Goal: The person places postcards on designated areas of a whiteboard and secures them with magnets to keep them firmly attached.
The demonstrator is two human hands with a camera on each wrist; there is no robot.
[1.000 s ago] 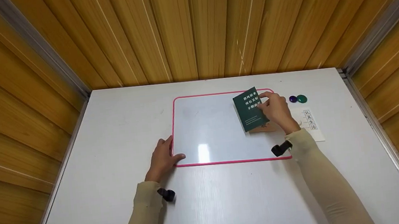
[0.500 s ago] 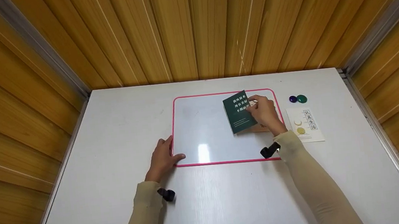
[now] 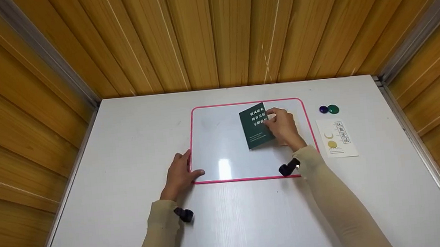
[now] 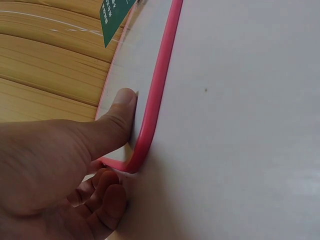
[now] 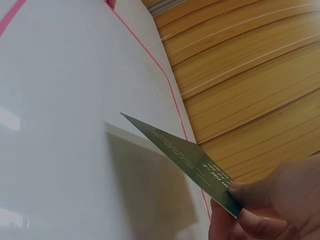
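A whiteboard (image 3: pixel 218 148) with a pink frame lies on the white table. My left hand (image 3: pixel 178 176) grips its near left corner; in the left wrist view the thumb (image 4: pixel 122 107) rests on the board's face and the other fingers curl at the frame's outer side. Between thumb and fingers, my right hand (image 3: pixel 283 127) pinches the right edge of a dark green card (image 3: pixel 255 130) with white printed characters. The card hangs tilted over the board, casting a shadow in the right wrist view. A tan card (image 3: pixel 282 142) on the board is mostly hidden behind the right hand.
Right of the board lies a white card (image 3: pixel 337 148) with a moon drawing and characters. Beyond it are a purple round magnet-like disc (image 3: pixel 323 109) and a green one (image 3: pixel 333 109), side by side. Wood-look panels (image 3: pixel 231 29) wall the table's back and sides.
My right hand has carried the green card leftward over the board, uncovering the white card. Less of the tan card shows now. The left hand stays at the corner.
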